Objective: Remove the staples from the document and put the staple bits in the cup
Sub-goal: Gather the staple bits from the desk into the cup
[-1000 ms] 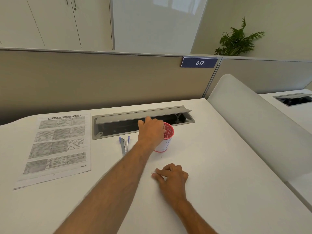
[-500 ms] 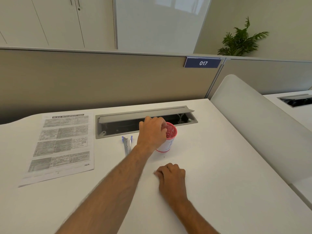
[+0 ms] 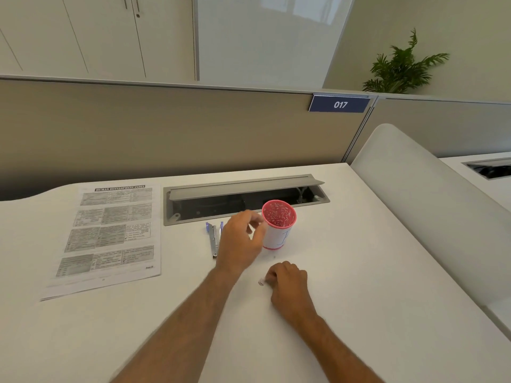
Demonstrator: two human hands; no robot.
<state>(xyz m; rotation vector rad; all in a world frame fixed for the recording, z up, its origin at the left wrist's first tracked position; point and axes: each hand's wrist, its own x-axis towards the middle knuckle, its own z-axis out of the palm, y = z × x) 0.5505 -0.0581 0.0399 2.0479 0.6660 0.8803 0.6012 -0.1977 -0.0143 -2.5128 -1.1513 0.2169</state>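
A red-rimmed white cup (image 3: 279, 236) with a red patterned inside stands upright on the white desk (image 3: 345, 286). My left hand (image 3: 240, 244) hovers just left of the cup with its fingers loosely apart and nothing in them, thumb near the rim. My right hand (image 3: 288, 283) rests on the desk in front of the cup, fingers curled closed; a tiny pale speck (image 3: 261, 282) shows at its fingertips, too small to identify. A metal staple remover with blue tips (image 3: 213, 239) lies left of my left hand. The printed document (image 3: 110, 233) lies flat at the left.
An open grey cable tray (image 3: 243, 199) is sunk into the desk right behind the cup. A beige partition (image 3: 166, 128) closes the back. A white rounded divider (image 3: 420, 205) bounds the right side.
My left hand has drawn back from over the cup's mouth to its left side, and its fingers have spread. The right hand stays curled on the desk.
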